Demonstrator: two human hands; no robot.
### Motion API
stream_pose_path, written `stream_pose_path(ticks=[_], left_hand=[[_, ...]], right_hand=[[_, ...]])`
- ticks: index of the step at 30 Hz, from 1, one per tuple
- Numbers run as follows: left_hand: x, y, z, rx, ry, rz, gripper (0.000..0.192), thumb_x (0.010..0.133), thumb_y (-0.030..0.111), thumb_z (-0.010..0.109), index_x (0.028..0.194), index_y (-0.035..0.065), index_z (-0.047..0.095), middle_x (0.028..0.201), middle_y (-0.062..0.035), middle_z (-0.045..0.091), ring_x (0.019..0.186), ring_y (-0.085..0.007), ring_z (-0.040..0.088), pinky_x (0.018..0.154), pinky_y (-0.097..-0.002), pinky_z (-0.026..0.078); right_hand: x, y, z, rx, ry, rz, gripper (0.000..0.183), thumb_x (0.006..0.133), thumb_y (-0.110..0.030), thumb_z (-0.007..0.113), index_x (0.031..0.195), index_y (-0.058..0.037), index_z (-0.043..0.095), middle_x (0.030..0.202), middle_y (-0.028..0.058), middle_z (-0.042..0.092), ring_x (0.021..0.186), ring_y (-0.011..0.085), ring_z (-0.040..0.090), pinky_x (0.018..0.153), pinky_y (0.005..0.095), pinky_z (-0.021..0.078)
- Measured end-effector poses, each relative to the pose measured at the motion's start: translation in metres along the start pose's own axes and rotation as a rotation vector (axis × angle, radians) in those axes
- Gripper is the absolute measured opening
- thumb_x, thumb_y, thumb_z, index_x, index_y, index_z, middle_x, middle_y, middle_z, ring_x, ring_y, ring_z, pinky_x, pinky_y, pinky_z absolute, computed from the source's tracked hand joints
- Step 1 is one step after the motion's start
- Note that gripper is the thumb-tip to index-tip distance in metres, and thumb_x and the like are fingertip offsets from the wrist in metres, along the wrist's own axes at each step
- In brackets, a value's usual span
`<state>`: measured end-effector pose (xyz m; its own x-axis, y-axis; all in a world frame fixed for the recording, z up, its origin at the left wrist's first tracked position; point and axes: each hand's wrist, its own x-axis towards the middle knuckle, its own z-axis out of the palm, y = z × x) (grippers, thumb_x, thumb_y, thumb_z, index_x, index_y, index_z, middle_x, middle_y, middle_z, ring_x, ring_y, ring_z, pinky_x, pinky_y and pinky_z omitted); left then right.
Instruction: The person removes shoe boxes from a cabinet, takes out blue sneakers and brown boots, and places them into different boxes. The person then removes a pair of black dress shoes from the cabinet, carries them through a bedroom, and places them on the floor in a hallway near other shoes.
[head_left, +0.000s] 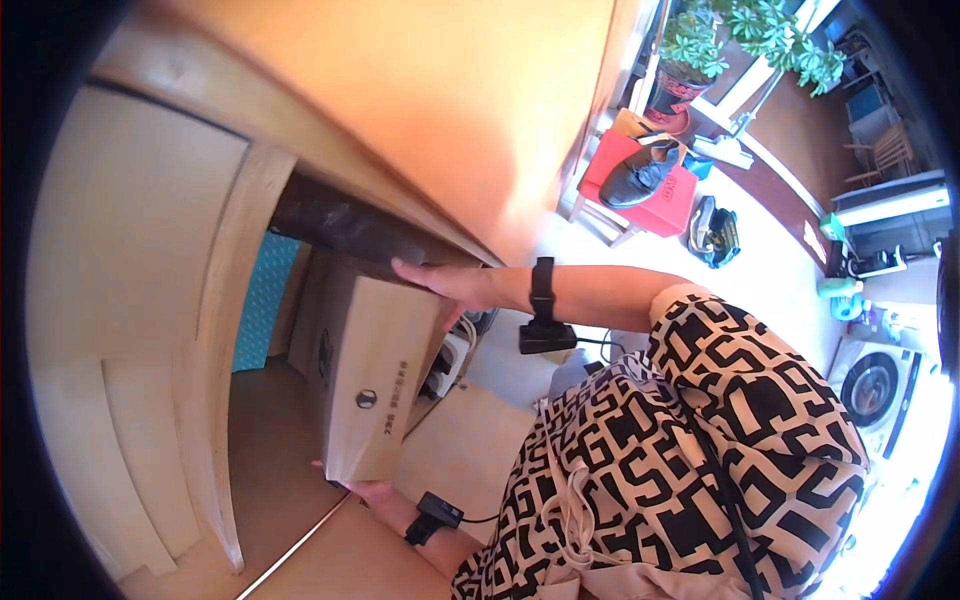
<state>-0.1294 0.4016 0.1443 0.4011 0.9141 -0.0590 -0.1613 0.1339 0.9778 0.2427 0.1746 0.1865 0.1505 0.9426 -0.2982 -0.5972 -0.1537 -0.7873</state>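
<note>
A beige cardboard box (379, 360) bearing dark print and a round logo is held at the mouth of a low wooden cabinet (259, 217). My right hand (450, 289) grips its upper end, thumb along the top and fingertips on the near side. At the lower end, my left hand (352, 484) supports the bottom corner, with most of its fingers hidden by the box. Inside the cabinet stands a blue patterned item (264, 300), and a dark brown glossy surface (352, 225) lies above the box. Black straps with small devices circle both wrists.
A white power strip (448, 364) with plugs is close behind the box. Further back, a black leather shoe (637, 176) rests on a red shoebox (679, 202) on a stool. More shoes (714, 231), a potted plant (675, 82) and a washing machine (874, 390) stand beyond.
</note>
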Motion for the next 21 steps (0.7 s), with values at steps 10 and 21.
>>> stream_pose_path(ticks=[10, 21], left_hand=[[-0.071, -0.001, 0.029, 0.723, -0.125, 0.559, 0.027, 0.075, 0.016, 0.057, 0.094, 0.0027, 0.043, 0.089, -0.0077, 0.048, 0.087, -0.0161, 0.048, 0.078, -0.0328, 0.040], [-0.060, 0.001, -0.031, -0.054, -0.300, -0.342, 0.046, 0.073, 0.028, 0.049, 0.108, -0.0008, 0.051, 0.103, -0.0130, 0.056, 0.096, -0.0237, 0.053, 0.080, -0.0362, 0.045]], right_hand=[[0.018, 0.021, 0.010, 0.096, -0.242, 0.223, 0.063, 0.081, -0.058, 0.043, 0.131, -0.0191, 0.036, 0.135, 0.0104, 0.034, 0.124, 0.0322, 0.032, 0.090, 0.0548, 0.0359], [-0.026, 0.079, -0.026, 0.123, -0.161, 0.369, 0.062, 0.083, -0.057, 0.045, 0.126, -0.0129, 0.042, 0.117, 0.0056, 0.051, 0.097, 0.0212, 0.053, 0.079, 0.0391, 0.0432]])
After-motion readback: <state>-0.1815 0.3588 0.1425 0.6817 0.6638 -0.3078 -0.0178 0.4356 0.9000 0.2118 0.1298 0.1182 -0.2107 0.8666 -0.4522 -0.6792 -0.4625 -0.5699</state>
